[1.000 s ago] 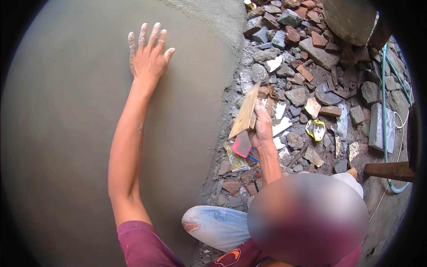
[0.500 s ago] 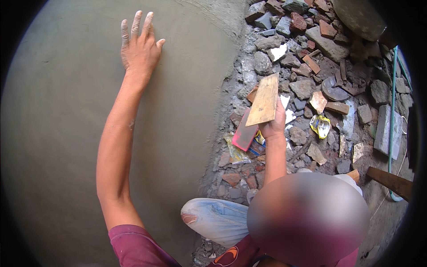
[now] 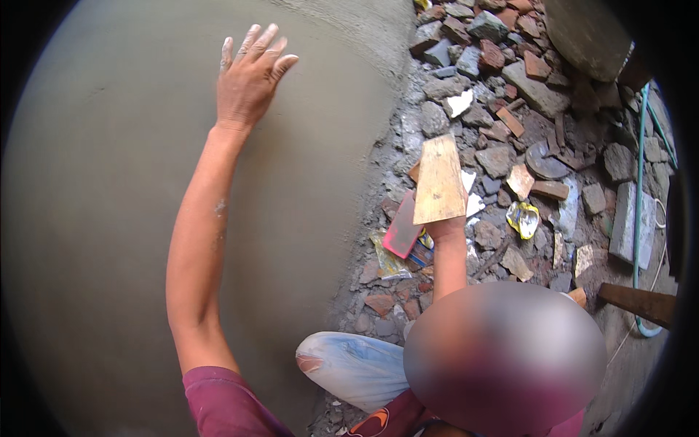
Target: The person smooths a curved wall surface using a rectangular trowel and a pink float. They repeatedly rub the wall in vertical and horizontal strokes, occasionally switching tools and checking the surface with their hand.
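Note:
My left hand [image 3: 249, 91] is stretched out over the smooth grey cement surface [image 3: 131, 218], fingers apart and grey at the tips. Whether the palm touches the cement, I cannot tell. In my right hand [image 3: 449, 228] is a flat wooden board [image 3: 440, 178], its broad face turned up; most of the fingers are hidden behind it. Just left of the board, a flat rectangular pink-edged piece [image 3: 403, 227] rests on the rubble, partly covered by the board.
Broken stones and brick pieces [image 3: 497, 160] cover the ground to the right of the cement. Among them lie a yellow-and-silver wrapper [image 3: 523, 218] and a clear plastic scrap [image 3: 389, 256]. A green hose [image 3: 641, 197] and a wooden bar [image 3: 637, 304] are at the far right. My bent knee [image 3: 349, 364] is below.
My left hand has shifted right and slightly down in the view, its fingers drawn somewhat closer together. The board has turned and dropped slightly, showing more of its face.

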`<state>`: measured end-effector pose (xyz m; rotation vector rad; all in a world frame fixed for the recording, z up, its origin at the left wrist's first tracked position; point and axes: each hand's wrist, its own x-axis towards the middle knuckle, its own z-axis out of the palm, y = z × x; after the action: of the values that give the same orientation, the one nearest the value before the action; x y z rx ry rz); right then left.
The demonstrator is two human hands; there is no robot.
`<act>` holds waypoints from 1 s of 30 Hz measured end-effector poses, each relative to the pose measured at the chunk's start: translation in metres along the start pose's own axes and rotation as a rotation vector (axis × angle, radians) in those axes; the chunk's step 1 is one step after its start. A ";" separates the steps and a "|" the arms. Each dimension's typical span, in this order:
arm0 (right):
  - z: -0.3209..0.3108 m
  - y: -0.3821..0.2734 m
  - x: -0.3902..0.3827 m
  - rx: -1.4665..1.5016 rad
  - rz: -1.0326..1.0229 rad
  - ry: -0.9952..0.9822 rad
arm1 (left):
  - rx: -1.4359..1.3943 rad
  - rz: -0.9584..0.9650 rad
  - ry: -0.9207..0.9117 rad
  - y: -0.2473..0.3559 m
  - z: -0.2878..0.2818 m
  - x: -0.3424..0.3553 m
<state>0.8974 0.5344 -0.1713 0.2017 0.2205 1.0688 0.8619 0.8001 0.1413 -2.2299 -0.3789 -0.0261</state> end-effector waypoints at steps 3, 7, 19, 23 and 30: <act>-0.013 0.001 0.001 -0.042 -0.011 0.195 | 0.281 -0.096 -0.019 -0.001 0.000 -0.003; 0.016 0.005 0.012 -0.047 0.000 0.305 | 0.414 -0.012 -0.282 -0.028 -0.017 -0.017; -0.003 0.006 0.011 -0.159 0.010 0.201 | 0.727 -0.421 -0.097 -0.145 -0.095 -0.014; 0.001 0.003 0.008 -0.128 0.003 0.184 | 0.636 -0.274 -0.207 -0.106 -0.077 -0.023; -0.014 0.010 0.008 -0.516 -0.118 0.218 | 0.338 -0.013 -0.287 -0.054 -0.036 -0.031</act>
<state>0.8885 0.5469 -0.1830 -0.3885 0.1436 0.9959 0.8211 0.7961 0.2008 -1.8975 -0.5124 0.3308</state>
